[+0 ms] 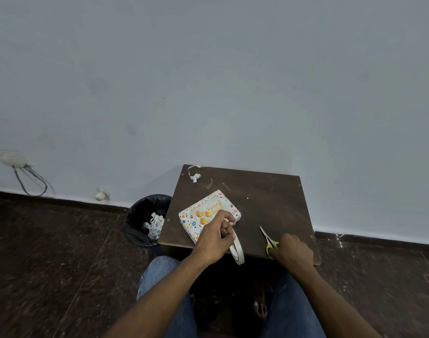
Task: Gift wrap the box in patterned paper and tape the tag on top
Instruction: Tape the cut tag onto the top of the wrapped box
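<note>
Fingers of left hand (214, 236) grip tape roll (237, 248), right hand (291, 252) grips scissors (269, 241) at table edge (317, 261).

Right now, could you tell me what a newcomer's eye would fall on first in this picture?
The wrapped box in bright patterned paper stands out on the dark table, near its left edge. Both hands are busy at the table's near edge: the left hand holds a tape roll beside the box, and the right hand grips yellow-handled scissors. A black bin with paper scraps sits on the floor to the left.
</note>
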`<state>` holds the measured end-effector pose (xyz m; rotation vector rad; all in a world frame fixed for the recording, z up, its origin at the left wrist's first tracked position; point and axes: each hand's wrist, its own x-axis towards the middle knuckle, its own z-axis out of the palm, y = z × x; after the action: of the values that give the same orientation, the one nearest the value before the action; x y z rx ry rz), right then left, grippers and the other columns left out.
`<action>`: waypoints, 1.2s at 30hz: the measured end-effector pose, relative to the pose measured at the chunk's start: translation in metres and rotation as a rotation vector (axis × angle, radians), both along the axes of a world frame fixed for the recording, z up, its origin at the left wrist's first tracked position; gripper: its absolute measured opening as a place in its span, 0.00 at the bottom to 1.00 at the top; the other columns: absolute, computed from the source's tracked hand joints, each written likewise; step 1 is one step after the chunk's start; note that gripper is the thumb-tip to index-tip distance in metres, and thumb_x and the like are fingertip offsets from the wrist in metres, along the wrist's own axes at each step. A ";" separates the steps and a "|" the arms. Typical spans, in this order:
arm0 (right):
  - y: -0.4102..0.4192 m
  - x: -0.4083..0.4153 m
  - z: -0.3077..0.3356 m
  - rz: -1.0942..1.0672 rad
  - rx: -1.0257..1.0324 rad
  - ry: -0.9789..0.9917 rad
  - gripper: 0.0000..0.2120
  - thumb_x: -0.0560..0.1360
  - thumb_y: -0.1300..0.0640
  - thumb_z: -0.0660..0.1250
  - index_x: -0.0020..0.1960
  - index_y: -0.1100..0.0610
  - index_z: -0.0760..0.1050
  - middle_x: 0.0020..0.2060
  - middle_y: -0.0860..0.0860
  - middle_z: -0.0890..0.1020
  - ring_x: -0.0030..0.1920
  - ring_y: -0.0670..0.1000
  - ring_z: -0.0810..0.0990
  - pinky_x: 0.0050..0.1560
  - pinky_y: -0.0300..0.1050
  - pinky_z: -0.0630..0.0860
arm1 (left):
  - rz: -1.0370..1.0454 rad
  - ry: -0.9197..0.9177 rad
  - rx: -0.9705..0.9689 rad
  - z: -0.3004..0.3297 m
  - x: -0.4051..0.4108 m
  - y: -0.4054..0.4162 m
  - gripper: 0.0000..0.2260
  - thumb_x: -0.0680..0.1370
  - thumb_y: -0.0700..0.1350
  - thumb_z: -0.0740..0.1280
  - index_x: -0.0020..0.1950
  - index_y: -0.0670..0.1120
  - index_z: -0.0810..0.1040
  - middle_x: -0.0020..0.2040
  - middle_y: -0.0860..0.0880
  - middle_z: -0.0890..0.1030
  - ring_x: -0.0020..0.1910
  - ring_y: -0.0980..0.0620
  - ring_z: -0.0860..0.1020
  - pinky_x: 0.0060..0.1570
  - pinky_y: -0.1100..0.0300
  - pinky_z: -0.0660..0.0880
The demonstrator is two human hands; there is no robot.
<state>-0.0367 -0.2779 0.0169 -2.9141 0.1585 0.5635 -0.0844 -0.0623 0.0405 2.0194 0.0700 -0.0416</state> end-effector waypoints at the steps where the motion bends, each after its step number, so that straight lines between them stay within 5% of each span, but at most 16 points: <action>1: 0.001 0.003 0.004 -0.025 0.021 0.037 0.18 0.72 0.45 0.68 0.53 0.57 0.74 0.52 0.55 0.78 0.52 0.59 0.80 0.46 0.45 0.73 | -0.009 -0.001 0.004 0.000 0.000 0.000 0.19 0.75 0.36 0.68 0.50 0.61 0.70 0.38 0.54 0.78 0.38 0.56 0.78 0.44 0.56 0.76; 5: 0.001 0.011 0.006 -0.228 0.516 0.262 0.13 0.74 0.52 0.70 0.41 0.62 0.74 0.39 0.58 0.78 0.34 0.53 0.81 0.30 0.45 0.79 | -0.045 -0.013 0.030 0.005 -0.001 0.001 0.19 0.75 0.36 0.68 0.50 0.61 0.70 0.38 0.55 0.78 0.39 0.51 0.78 0.43 0.54 0.76; 10: -0.004 -0.002 0.012 -0.075 0.880 0.316 0.03 0.77 0.63 0.67 0.45 0.60 0.78 0.37 0.55 0.76 0.37 0.48 0.77 0.35 0.52 0.83 | -0.087 -0.019 0.017 0.007 -0.003 0.005 0.20 0.75 0.35 0.68 0.51 0.60 0.70 0.39 0.52 0.78 0.36 0.55 0.76 0.40 0.60 0.74; 17: -0.020 0.005 0.028 0.336 0.797 0.328 0.06 0.74 0.54 0.74 0.44 0.56 0.79 0.41 0.53 0.86 0.40 0.50 0.83 0.37 0.47 0.81 | -0.129 -0.016 -0.022 0.006 -0.001 0.009 0.19 0.75 0.34 0.68 0.52 0.58 0.71 0.40 0.51 0.78 0.36 0.54 0.76 0.39 0.62 0.72; 22: -0.023 0.011 0.036 0.493 0.687 0.219 0.11 0.68 0.48 0.76 0.38 0.52 0.75 0.37 0.52 0.82 0.35 0.49 0.79 0.38 0.47 0.75 | -0.124 -0.007 -0.045 0.005 -0.001 0.010 0.18 0.74 0.33 0.68 0.52 0.56 0.72 0.39 0.51 0.78 0.36 0.54 0.75 0.38 0.64 0.71; 26: -0.016 0.015 0.040 0.562 0.597 0.184 0.11 0.67 0.46 0.75 0.38 0.49 0.74 0.34 0.43 0.76 0.34 0.40 0.73 0.39 0.41 0.72 | -0.142 -0.003 -0.042 0.005 -0.001 0.010 0.18 0.74 0.34 0.69 0.52 0.56 0.72 0.40 0.51 0.79 0.35 0.56 0.75 0.38 0.64 0.72; 36: -0.012 0.016 0.032 0.641 0.491 0.081 0.13 0.69 0.42 0.73 0.40 0.46 0.72 0.37 0.44 0.76 0.36 0.42 0.73 0.40 0.42 0.72 | -0.131 0.006 -0.053 0.002 -0.001 0.010 0.18 0.74 0.34 0.69 0.53 0.56 0.72 0.40 0.51 0.79 0.37 0.56 0.76 0.39 0.64 0.73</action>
<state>-0.0202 -0.2903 0.0493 -2.4133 -0.8103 0.6840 -0.0855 -0.0520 0.0426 1.9687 -0.0592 -0.1309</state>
